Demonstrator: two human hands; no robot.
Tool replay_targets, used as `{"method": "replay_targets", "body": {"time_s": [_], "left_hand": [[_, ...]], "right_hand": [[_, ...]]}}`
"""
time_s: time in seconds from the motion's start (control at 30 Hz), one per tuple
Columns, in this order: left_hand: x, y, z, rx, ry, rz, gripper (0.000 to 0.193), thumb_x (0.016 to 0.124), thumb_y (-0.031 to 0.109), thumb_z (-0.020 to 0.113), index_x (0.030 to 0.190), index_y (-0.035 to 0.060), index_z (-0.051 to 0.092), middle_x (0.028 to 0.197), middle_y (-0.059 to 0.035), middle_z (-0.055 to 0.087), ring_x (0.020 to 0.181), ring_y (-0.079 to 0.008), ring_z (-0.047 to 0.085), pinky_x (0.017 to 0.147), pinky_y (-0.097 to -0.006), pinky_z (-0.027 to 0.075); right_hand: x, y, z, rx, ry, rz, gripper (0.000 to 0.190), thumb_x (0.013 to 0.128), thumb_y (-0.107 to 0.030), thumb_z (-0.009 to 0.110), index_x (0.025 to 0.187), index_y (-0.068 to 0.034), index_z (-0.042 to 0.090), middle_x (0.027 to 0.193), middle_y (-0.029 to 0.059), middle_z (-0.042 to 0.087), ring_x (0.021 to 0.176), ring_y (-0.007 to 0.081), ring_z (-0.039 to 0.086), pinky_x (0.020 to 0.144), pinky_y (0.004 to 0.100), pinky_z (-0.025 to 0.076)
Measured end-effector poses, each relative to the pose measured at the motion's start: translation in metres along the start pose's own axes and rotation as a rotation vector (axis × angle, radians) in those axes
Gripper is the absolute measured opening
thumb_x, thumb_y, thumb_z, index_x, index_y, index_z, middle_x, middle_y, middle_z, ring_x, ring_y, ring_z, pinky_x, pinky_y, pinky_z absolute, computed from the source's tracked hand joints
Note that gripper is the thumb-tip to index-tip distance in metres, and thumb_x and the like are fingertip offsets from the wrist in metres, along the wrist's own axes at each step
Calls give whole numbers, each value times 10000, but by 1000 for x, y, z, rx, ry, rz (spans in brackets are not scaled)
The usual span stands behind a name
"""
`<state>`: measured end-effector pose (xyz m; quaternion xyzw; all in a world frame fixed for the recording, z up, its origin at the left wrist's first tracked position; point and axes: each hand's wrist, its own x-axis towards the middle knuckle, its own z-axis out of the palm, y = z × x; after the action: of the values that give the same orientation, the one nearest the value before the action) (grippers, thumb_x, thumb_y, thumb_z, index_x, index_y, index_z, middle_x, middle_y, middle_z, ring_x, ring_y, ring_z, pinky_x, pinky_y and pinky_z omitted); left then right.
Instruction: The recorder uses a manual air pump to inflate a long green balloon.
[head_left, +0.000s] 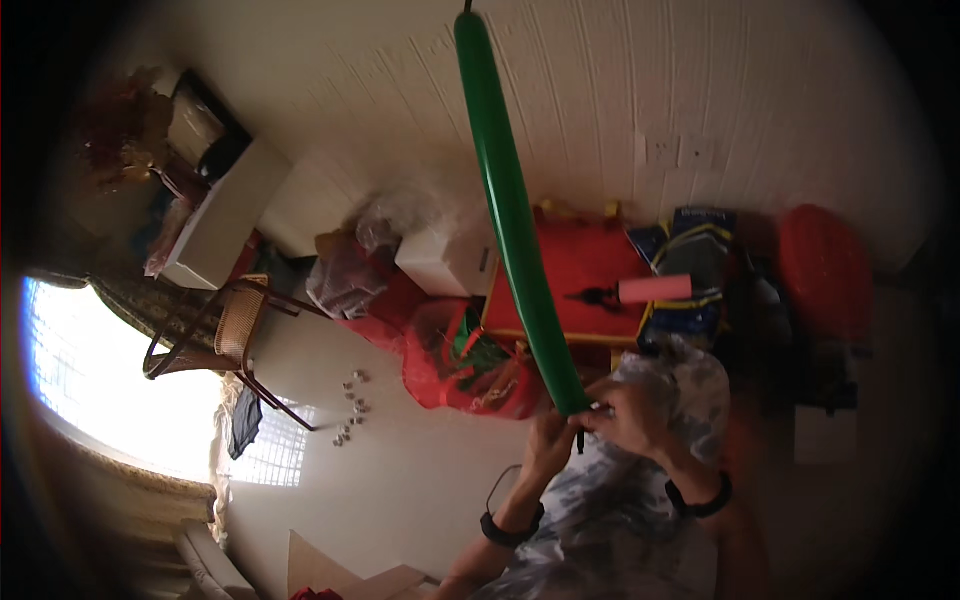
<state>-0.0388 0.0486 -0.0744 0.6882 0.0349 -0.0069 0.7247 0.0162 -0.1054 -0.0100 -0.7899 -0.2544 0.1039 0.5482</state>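
A long green modelling balloon (510, 217), inflated along nearly its whole length, rises from my hands towards the top of the view. An uninflated dark tip shows at its far end. My left hand (551, 444) grips the near end from the left side. From the right, the fingers of my right hand (626, 420) pinch the same end, close beside the left fingers. A short dark tail (580, 442) of the balloon hangs below the fingers. The exact grip of the fingertips is partly hidden.
Behind the balloon, a pink balloon pump (654, 289) lies over a red tabletop (577, 262) beside blue packets (694, 240). Red bags (465, 375), a white box (442, 262), a wicker chair (238, 330), small scattered objects (352, 409) and a round red object (825, 270) are around.
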Motion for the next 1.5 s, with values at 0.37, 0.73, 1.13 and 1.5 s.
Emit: {"method": "replay_targets", "body": {"time_s": [0.37,0.73,1.13,1.5], "left_hand": [[-11,2,6,473,-21,-53,262,899,192,444,822,-14,586,687,-138,633,675,-290,639,604,-388,480],[-23,-3,6,449,-37,53,241,908,164,436,765,-7,526,656,-133,600,624,-289,613,575,-383,467],[-25,-22,-2,332,-34,-39,126,857,96,445,886,14,537,782,-187,524,672,-364,521,610,-426,414],[-69,31,3,395,-401,-122,240,921,191,418,893,21,585,644,-68,481,605,-168,485,596,-313,400]], "right_hand": [[-13,7,13,-34,39,210,143,780,-176,699,821,-39,708,557,26,618,520,71,571,487,221,428],[-25,0,17,-10,86,218,180,770,-224,704,790,-45,711,566,36,620,490,62,522,472,236,397],[-28,-1,21,60,98,258,274,768,-282,711,786,-12,670,719,96,665,711,145,657,581,292,500],[17,-3,-58,846,154,33,783,813,-556,571,1308,-4,320,1191,136,497,1144,230,489,933,370,423]]}}
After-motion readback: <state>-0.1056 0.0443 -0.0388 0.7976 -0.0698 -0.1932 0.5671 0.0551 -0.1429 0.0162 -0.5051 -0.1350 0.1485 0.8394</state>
